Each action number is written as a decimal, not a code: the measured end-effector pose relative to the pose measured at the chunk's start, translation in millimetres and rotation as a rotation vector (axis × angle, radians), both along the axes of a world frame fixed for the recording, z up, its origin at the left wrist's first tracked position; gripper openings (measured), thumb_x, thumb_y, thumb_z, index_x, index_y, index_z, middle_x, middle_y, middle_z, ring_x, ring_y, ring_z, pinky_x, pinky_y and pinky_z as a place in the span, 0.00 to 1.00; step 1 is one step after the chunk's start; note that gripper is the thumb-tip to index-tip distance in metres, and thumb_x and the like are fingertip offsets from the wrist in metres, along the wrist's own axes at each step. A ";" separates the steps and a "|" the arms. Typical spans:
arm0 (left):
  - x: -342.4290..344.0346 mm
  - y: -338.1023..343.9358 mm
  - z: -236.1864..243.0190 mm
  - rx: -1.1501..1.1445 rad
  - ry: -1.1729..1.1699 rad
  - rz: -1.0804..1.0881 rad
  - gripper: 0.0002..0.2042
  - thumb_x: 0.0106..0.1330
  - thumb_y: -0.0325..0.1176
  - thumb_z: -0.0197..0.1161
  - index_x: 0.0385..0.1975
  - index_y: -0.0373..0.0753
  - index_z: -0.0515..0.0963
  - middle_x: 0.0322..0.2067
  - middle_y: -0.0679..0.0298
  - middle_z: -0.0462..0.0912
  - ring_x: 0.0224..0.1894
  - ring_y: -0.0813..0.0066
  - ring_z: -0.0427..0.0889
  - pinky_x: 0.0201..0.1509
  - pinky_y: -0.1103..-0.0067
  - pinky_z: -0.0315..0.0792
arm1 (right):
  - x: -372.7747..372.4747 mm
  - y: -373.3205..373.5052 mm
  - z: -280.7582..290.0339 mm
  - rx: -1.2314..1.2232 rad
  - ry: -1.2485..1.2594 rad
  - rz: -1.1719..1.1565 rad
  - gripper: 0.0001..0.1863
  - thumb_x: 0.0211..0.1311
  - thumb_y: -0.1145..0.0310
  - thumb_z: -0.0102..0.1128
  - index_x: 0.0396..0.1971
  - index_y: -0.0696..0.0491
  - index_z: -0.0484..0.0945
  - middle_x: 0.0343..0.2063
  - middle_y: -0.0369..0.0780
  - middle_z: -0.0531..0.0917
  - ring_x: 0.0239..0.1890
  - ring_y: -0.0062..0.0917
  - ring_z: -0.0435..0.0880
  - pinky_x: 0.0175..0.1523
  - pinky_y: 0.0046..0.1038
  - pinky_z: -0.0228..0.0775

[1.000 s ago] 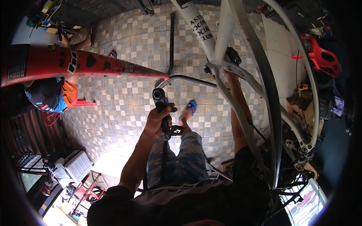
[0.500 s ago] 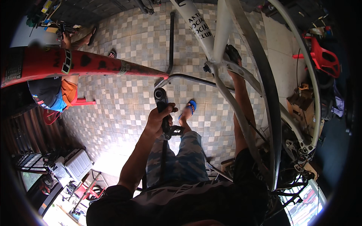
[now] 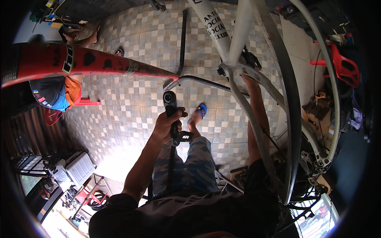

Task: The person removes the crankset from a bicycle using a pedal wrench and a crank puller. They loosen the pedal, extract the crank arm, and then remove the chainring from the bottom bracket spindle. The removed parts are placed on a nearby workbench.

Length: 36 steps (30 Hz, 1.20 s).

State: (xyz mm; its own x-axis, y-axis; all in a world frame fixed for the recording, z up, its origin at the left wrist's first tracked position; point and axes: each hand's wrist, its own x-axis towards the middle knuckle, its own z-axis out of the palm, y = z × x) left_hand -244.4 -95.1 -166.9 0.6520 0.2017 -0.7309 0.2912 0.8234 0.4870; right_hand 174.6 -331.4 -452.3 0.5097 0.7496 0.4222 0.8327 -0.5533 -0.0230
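Four stacked lines of bold black capitals stand clear on the pale bike frame. The red bike tube carries an outlined badge and scuffed dark lettering. Coloured prints on the dark shirt at left are too small to read.

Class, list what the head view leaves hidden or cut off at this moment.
Head view:
- Right hand: partly hidden behind the grey bicycle frame; its grip cannot be told.
- Black crank arm: its middle is partly covered by the left hand.
- Other person: torso partly hidden behind the red tube.
- Bicycle frame: top cut off by the upper edge.
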 end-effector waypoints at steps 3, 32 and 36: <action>1.6 1.3 4.2 -0.007 -0.006 -0.010 0.17 0.74 0.38 0.63 0.52 0.30 0.75 0.23 0.62 0.76 0.24 0.73 0.74 0.32 0.76 0.67 | 5.8 -4.4 -2.5 -0.033 -0.044 0.026 0.18 0.60 0.55 0.66 0.48 0.45 0.82 0.46 0.35 0.86 0.51 0.37 0.82 0.64 0.46 0.64; 154.5 -7.2 -4.0 0.276 -0.039 -0.051 0.12 0.67 0.39 0.70 0.41 0.38 0.82 0.34 0.67 0.84 0.22 0.81 0.77 0.25 0.80 0.74 | -41.9 31.7 257.9 0.464 1.547 -0.160 0.45 0.66 0.25 0.47 0.47 0.58 0.83 0.37 0.40 0.84 0.41 0.27 0.76 0.53 0.30 0.68; 119.0 -10.2 -25.3 0.563 -0.036 -0.176 0.15 0.67 0.41 0.71 0.44 0.37 0.82 0.37 0.64 0.86 0.22 0.80 0.78 0.24 0.81 0.74 | -24.1 41.9 221.0 0.377 1.547 -0.206 0.38 0.68 0.32 0.54 0.47 0.57 0.85 0.32 0.36 0.84 0.36 0.20 0.77 0.46 0.27 0.70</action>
